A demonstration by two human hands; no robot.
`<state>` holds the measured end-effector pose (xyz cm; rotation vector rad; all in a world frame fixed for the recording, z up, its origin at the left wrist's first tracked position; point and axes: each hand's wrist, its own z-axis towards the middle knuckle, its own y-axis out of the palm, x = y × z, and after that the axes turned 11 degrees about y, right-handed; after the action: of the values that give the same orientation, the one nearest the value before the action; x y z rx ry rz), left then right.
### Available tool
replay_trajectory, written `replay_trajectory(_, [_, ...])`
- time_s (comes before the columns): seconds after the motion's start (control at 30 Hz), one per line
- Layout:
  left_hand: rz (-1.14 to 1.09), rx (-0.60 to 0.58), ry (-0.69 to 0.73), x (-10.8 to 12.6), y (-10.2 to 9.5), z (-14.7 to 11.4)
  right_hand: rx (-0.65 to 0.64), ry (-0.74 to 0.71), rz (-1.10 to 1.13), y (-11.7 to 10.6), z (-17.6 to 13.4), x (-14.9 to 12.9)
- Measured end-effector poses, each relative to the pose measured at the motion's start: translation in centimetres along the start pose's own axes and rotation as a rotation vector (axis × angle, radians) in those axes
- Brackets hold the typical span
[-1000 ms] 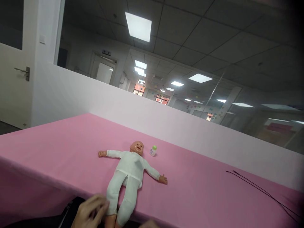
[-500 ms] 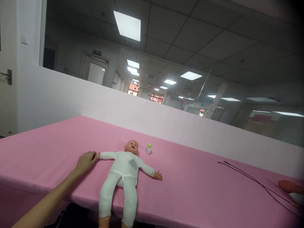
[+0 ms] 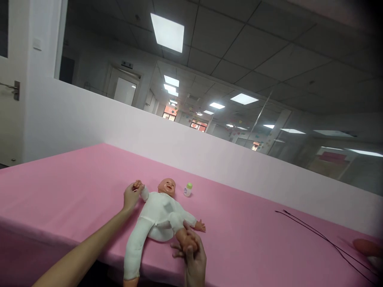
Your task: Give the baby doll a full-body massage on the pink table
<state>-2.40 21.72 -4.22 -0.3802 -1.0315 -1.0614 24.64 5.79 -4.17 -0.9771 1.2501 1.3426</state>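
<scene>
A baby doll (image 3: 160,209) in a white cloth suit lies on its back on the pink-covered table (image 3: 254,235), its head toward the wall. My left hand (image 3: 131,196) is closed around the doll's hand at the left, and that arm is bent upward. Near the front edge, my right hand (image 3: 195,255) grips the doll's foot (image 3: 186,240), with that leg bent up toward the body. The doll's other leg stretches toward me over the table edge. Its other arm lies out to the right on the cloth.
A small bottle (image 3: 188,190) with a green cap stands beside the doll's head. Two dark cords (image 3: 318,227) run across the right side of the table toward a blurred orange object (image 3: 366,247). Behind rises a white wall (image 3: 149,135) below a large glass pane.
My right hand has come into view and holds the doll's foot, whose leg is now bent upward. My left hand has raised the doll's arm and moved it inward.
</scene>
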Motion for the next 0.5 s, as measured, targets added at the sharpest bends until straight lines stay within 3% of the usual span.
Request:
replay_trajectory(0.13, [0.018, -0.272, 0.145, 1.0, 3.2, -2.3, -0.1, -0.002, -0.126, 4.0, 5.4, -0.8])
replay_trajectory(0.23, [0.173, -0.426, 0.226, 0.5, 3.3, -3.2, -0.095, 0.018, -0.135, 5.8, 7.7, -0.4])
replay_trajectory(0.33, [0.234, -0.32, 0.208, -0.8, 2.1, -2.8, -0.085, 0.098, -0.001, 4.7, 7.2, -0.3])
replay_trajectory(0.5, [0.219, 0.004, -0.005, -2.8, 0.3, -1.3, -0.124, 0.105, 0.165, -1.4, 1.3, 1.0])
